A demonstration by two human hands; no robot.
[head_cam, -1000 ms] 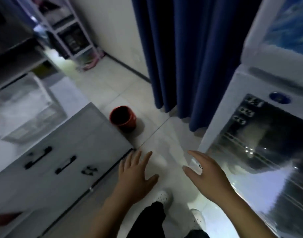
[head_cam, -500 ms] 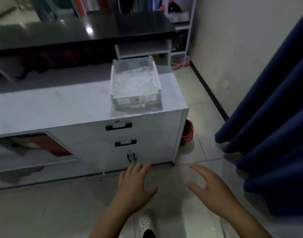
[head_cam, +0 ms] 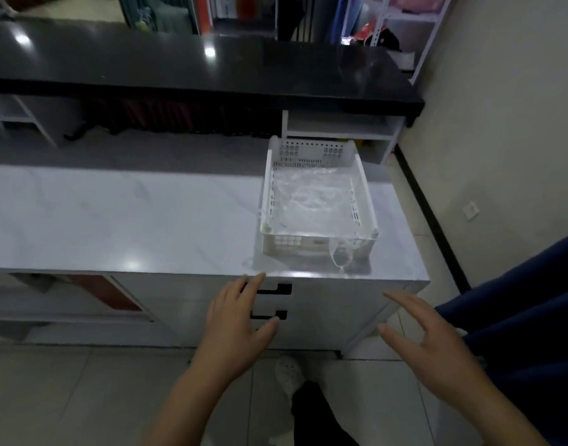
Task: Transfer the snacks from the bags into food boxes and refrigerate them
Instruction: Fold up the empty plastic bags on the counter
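A basket (head_cam: 318, 201) sits on the right end of the counter (head_cam: 121, 220), its front wall near the counter's front edge. Plastic bags (head_cam: 311, 201) lie in the basket; one hangs over its front wall onto the counter. Two drawer handles (head_cam: 278, 289), one above the other, are on the counter's front below the basket. A shelf (head_cam: 186, 59) runs behind the counter. A curtain (head_cam: 517, 304) hangs to the right.
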